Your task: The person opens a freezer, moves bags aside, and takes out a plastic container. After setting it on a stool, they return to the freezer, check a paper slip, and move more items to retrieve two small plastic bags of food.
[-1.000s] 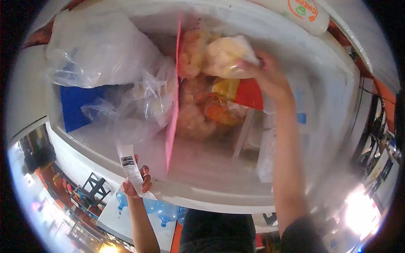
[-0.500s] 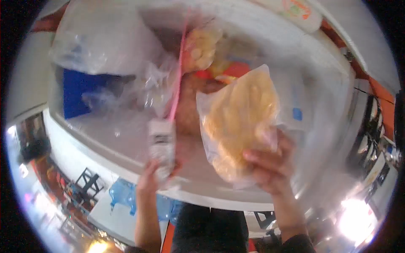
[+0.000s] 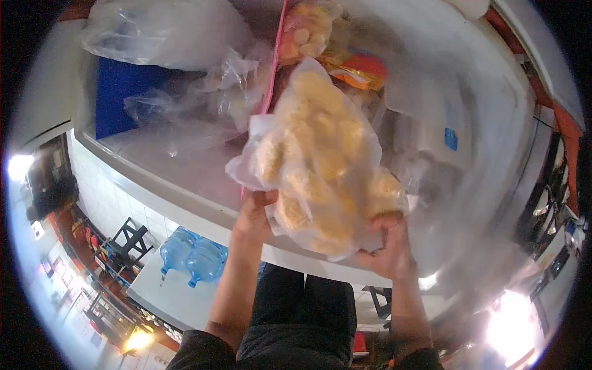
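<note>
A clear plastic bag of yellow, lumpy food pieces (image 3: 327,154) is held up in front of me, over the near rim of a chest freezer. My right hand (image 3: 390,243) is closed on the bag's lower right corner, fingers curled into the plastic. My left hand (image 3: 254,216) is closed at the bag's lower left, thumb pointing across its edge. Behind the bag, the end of a white packet (image 3: 262,124) shows above my left hand; the rest is hidden, so I cannot tell how firmly that hand grips it.
The freezer's white rim (image 3: 154,197) runs in front of me. Inside are a pink divider edge (image 3: 275,68), a blue panel (image 3: 126,92), crumpled clear plastic (image 3: 228,86), another bag of yellowish pieces (image 3: 306,34) and a red-orange package (image 3: 364,69). Blue water jugs (image 3: 194,253) stand outside, lower left.
The bag has moved left and now overlaps the white packet, which earlier showed fully in my left hand. My left hand has come up and right; the view has shifted slightly.
</note>
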A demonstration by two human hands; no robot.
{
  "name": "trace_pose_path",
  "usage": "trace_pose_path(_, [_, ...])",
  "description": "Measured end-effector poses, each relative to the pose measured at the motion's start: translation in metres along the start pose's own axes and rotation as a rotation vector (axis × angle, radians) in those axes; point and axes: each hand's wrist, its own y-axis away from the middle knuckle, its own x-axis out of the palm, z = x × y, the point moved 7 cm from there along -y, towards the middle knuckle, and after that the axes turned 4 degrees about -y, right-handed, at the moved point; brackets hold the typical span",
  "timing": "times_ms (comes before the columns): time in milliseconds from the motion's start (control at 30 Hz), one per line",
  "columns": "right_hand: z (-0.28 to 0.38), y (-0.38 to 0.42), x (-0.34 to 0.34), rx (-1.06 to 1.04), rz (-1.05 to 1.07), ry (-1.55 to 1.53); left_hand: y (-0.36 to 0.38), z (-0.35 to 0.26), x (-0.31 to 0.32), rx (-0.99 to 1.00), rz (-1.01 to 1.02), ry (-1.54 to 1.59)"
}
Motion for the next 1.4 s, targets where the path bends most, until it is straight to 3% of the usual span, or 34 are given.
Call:
trace_pose_path(33, [0.013, -0.007, 0.001, 0.002, -0.006, 0.003, 0.0, -0.007, -0.005, 0.057, 0.065, 0.025])
trace_pose_path(100, [0.04, -0.025, -0.007, -0.016, -0.171, -0.928, 0.0, -0.014, -0.018, 0.054, 0.137, 0.013])
trace_pose_path(133, [0.017, -0.024, -0.007, -0.008, -0.157, -1.044, 0.004, -0.017, -0.029, 0.056, 0.02, -0.067])
trace_pose_path(167, [0.017, -0.025, -0.005, -0.011, -0.171, -1.039, 0.007, -0.019, -0.038, 0.054, -0.092, -0.149])
trace_pose_path(200, [0.021, -0.034, 0.002, 0.077, -0.224, -1.122, 0.007, -0.031, -0.023, 0.355, 0.231, -0.046])
trace_pose_path(233, [0.021, -0.036, 0.004, 0.162, -0.282, -1.205, 0.012, -0.033, -0.02, 0.341, 0.255, -0.043])
trace_pose_path(267, [0.004, -0.023, 0.016, 0.3, -0.033, -1.178, 0.016, -0.029, -0.026, 0.148, 0.151, 0.109])
trace_pose_path(300, [-0.02, -0.007, 0.016, 0.297, -0.075, -1.168, 0.018, -0.023, -0.027, -0.058, 0.043, 0.25])
trace_pose_path(333, [-0.05, 0.017, 0.019, 0.368, -0.151, -1.026, 0.017, -0.029, -0.015, -0.1, 0.07, 0.245])
trace_pose_path(367, [-0.067, 0.034, 0.015, 0.445, -0.211, -0.884, 0.021, -0.047, 0.009, 0.092, 0.265, -0.226])
trace_pose_path(400, [-0.024, 0.023, -0.012, 0.286, -0.175, -0.933, 0.028, -0.057, 0.028, 0.307, 0.455, -0.69])
trace_pose_path(433, [-0.034, 0.04, -0.025, 0.29, -0.25, -1.111, 0.026, -0.05, 0.0, 0.145, 0.297, -0.686])
trace_pose_path(467, [-0.052, 0.066, -0.038, 0.288, -0.32, -1.292, 0.023, -0.052, -0.011, 0.128, 0.303, -0.668])
trace_pose_path(533, [-0.134, 0.139, -0.063, 0.251, -0.571, -1.315, 0.023, -0.069, -0.015, 0.079, 0.262, -0.556])
trace_pose_path(567, [-0.136, 0.146, -0.076, 0.251, -0.566, -1.315, 0.024, -0.076, -0.027, 0.048, 0.213, -0.459])
trace_pose_path(700, [-0.127, 0.155, -0.126, 0.586, -0.762, -0.604, 0.023, -0.088, -0.086, 0.125, 0.217, -0.299])
trace_pose_path(733, [-0.111, 0.143, -0.132, 0.708, -0.764, -0.418, 0.022, -0.088, -0.092, 0.146, 0.287, -0.174])
trace_pose_path(767, [-0.089, 0.126, -0.132, 0.7, -0.762, -0.417, 0.023, -0.09, -0.095, 0.163, 0.358, -0.046])
trace_pose_path(833, [-0.061, 0.103, -0.126, 0.916, -0.588, -0.02, 0.023, -0.093, -0.096, 0.163, 0.383, -0.002])
trace_pose_path(900, [-0.072, 0.103, -0.131, 0.927, -0.535, 0.125, 0.025, -0.093, -0.093, 0.122, 0.422, 0.053])
trace_pose_path(967, [-0.052, 0.093, -0.143, 0.642, -0.569, 0.516, 0.026, -0.092, -0.096, 0.116, 0.425, 0.067])
trace_pose_path(1000, [-0.05, 0.094, -0.148, 0.644, -0.574, 0.513, 0.027, -0.09, -0.097, 0.073, 0.429, 0.07])
trace_pose_path(1067, [-0.05, 0.101, -0.154, 0.777, -0.629, 0.13, 0.024, -0.089, -0.094, 0.044, 0.455, 0.063])
trace_pose_path(1100, [-0.028, 0.094, -0.154, 0.78, -0.629, 0.12, 0.025, -0.09, -0.096, 0.041, 0.453, 0.053])
trace_pose_path(1167, [0.024, 0.066, -0.138, 0.617, -0.586, -0.117, 0.025, -0.089, -0.097, 0.028, 0.491, 0.025])
trace_pose_path(1200, [0.016, 0.088, -0.124, 0.614, -0.784, -0.195, 0.025, -0.085, -0.113, -0.021, 0.454, 0.031])
trace_pose_path(1233, [0.025, 0.08, -0.114, 0.625, -0.809, -0.206, 0.026, -0.081, -0.113, -0.043, 0.468, 0.016])
trace_pose_path(1333, [0.048, 0.005, -0.061, 0.663, -0.218, -0.544, 0.024, -0.084, -0.103, -0.055, 0.539, 0.101])
trace_pose_path(1400, [0.033, -0.047, -0.042, 0.227, 0.176, -0.09, 0.026, -0.084, -0.1, -0.093, 0.551, 0.116])
